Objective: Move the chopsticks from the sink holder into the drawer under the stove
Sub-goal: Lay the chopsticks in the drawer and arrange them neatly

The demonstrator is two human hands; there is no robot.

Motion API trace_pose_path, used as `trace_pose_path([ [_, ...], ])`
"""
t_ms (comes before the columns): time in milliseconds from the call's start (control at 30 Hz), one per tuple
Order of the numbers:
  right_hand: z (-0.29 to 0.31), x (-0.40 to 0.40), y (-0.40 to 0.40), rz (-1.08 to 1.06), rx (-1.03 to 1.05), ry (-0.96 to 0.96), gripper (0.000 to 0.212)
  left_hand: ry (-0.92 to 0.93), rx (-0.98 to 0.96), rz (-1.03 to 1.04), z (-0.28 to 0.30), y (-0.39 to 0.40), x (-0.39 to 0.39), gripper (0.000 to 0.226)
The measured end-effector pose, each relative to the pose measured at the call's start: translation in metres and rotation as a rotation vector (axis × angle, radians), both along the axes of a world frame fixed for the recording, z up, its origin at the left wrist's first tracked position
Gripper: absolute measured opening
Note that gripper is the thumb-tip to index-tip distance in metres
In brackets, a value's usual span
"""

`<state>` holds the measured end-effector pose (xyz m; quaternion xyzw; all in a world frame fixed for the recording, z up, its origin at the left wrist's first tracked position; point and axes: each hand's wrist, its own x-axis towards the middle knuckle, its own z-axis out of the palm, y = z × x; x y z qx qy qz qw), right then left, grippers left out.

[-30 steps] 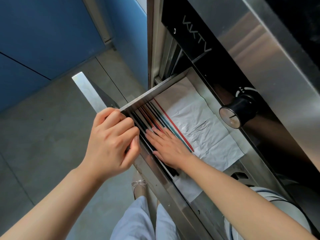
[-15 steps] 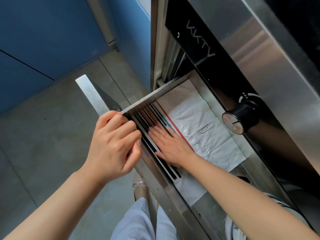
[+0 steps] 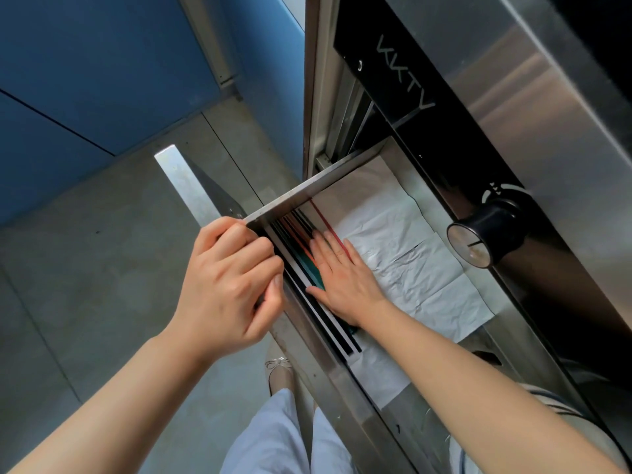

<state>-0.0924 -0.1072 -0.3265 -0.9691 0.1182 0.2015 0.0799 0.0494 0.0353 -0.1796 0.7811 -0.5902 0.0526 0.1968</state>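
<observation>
The steel drawer under the stove stands pulled out, lined with white paper. Several chopsticks, black with red and teal ones among them, lie side by side along the drawer's front wall. My right hand lies flat on them with straight fingers, pressing them toward the front wall. My left hand grips the drawer's front panel near its left corner, fingers curled over the edge. The middle of the chopsticks is hidden under my right hand.
A black stove knob juts out above the drawer's right side. The drawer's steel front handle sticks out over the grey floor. Blue cabinet doors stand at the left. My legs and one shoe are below.
My right hand has slid the chopsticks closer together against the front wall. The view has shifted slightly. My left hand keeps its grip on the drawer front.
</observation>
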Motion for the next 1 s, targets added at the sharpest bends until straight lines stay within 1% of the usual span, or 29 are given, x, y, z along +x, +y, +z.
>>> trace_pose_path([
  [100,-0.002,0.002,0.004,0.010,-0.025,-0.020,0.081,-0.002,0.000,0.000,0.000,0.000,0.000,0.045],
  [367,-0.001,0.007,-0.002,-0.013,0.017,-0.023,0.079,0.003,0.001,0.001,-0.002,0.001,0.000,0.045],
  [500,0.003,0.011,-0.010,-0.108,0.034,-0.081,0.079,0.002,-0.007,0.000,-0.001,0.000,0.000,0.045],
  [567,0.004,0.015,-0.013,-0.128,0.074,-0.076,0.080,0.002,-0.008,0.000,-0.002,0.000,0.001,0.044],
  [733,0.003,0.014,0.002,-0.070,0.165,-0.080,0.079,0.005,-0.019,-0.004,-0.001,-0.001,0.000,0.043],
  [867,0.004,0.012,0.002,-0.133,0.124,-0.108,0.080,0.007,-0.022,-0.013,0.001,-0.001,0.000,0.045],
  [1000,-0.001,0.006,0.006,-0.036,0.089,-0.049,0.078,0.003,-0.024,-0.011,0.001,-0.001,0.001,0.046],
])
